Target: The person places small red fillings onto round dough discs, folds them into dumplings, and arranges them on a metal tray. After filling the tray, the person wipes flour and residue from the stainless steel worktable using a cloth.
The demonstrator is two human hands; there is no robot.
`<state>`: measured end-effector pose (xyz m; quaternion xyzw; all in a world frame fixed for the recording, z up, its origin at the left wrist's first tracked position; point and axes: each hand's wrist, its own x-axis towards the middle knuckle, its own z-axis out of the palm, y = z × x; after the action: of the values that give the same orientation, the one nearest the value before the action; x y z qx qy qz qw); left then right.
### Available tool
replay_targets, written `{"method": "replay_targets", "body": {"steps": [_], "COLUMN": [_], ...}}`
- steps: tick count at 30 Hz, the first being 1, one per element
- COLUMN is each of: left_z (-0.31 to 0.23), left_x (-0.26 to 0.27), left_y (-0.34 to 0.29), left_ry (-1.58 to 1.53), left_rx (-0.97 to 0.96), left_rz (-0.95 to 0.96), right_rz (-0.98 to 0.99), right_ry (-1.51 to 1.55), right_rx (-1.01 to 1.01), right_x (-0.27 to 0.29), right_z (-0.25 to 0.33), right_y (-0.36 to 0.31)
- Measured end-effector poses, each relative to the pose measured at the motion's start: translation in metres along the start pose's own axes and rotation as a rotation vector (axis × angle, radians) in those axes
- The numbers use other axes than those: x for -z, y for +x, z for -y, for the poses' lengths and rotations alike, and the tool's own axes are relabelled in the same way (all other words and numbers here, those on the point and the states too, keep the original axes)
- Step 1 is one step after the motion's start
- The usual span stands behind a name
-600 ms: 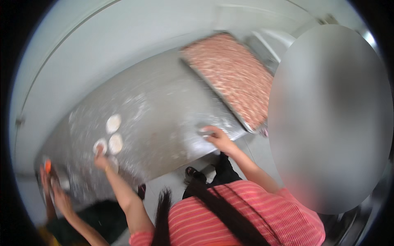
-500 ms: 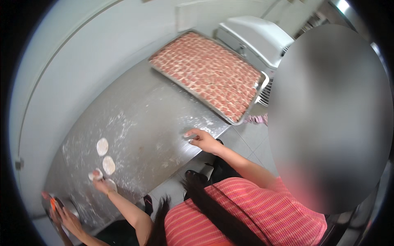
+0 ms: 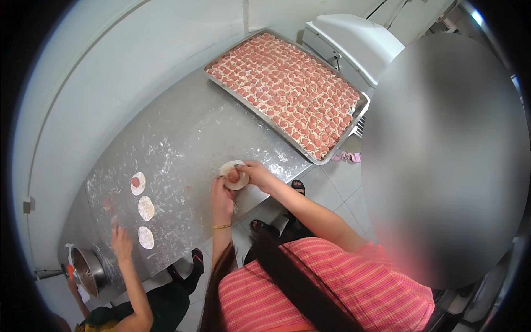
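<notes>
A round, pale dough wrapper (image 3: pixel 242 180) with a ball of pink minced meat (image 3: pixel 233 175) on it is held between both hands over the near edge of the steel table. My left hand (image 3: pixel 223 193) has its fingers closed on the wrapper's left and lower rim. Pinching the upper right rim is my right hand (image 3: pixel 256 172). On the table to the left lie three more floured wrappers: the farthest wrapper (image 3: pixel 140 188) carries a lump of meat, while the middle wrapper (image 3: pixel 146 208) and the nearest wrapper (image 3: pixel 146 238) are bare.
A large metal tray (image 3: pixel 287 94) full of small meat-topped dough pieces covers the table's far right, beside a white machine (image 3: pixel 354 47). At lower left, a co-worker's blurred hand (image 3: pixel 121 242) is over the table near a steel bowl (image 3: pixel 95 268). Flour streaks the steel table (image 3: pixel 188 138).
My left hand has brought the filled wrapper rightward from the table's left, and my right hand has taken its rim. The co-worker's hand moved from the bowl; meat now sits on the farthest wrapper.
</notes>
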<state>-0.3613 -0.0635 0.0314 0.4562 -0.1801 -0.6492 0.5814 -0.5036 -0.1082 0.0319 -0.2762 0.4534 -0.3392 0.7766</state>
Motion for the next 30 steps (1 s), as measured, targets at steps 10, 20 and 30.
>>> {"method": "replay_targets", "body": {"steps": [10,20,30], "left_z": [0.034,0.039,0.040], "left_x": [-0.007,-0.010,-0.016], "left_y": [0.008,0.005,0.006], "left_ry": [0.571,0.569,0.475], "left_rx": [-0.072,-0.092,-0.152], "left_rz": [-0.041,0.006,-0.013], "right_rz": [-0.487,-0.270,-0.033], "right_ry": [-0.849,-0.476,-0.008], "right_rx": [0.442,0.533,0.373], "right_x": [0.046,0.045,0.043], "right_z": [-0.023,-0.034,-0.014], "right_y": [0.007,-0.010,-0.023]}}
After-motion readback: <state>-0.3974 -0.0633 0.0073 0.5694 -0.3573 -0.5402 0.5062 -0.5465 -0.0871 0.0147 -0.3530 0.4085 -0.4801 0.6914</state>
